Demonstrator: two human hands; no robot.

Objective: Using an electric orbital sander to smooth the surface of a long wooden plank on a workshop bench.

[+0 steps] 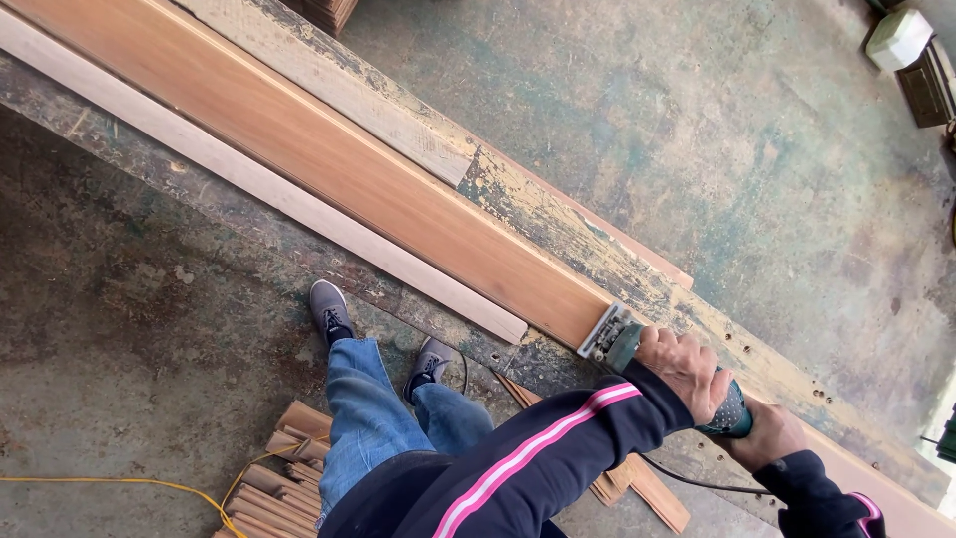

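We bend over the long desk [588, 234], both arms in dark sleeves with pink stripes reaching across it. Our left hand [685, 367] sits on top of the green power sander [637, 349], fingers [665, 344] curled down and clamped on its body. Our right hand [765, 438] grips the sander's rear end, fingers wrapped beneath and mostly hidden. The sander rests at the near end of the reddish wooden board [329, 159], which lies lengthwise along the desk beside a pale strip [259, 189]. Wood offcuts [274, 488] and a yellow cable [129, 483] lie on the floor by our shoes.
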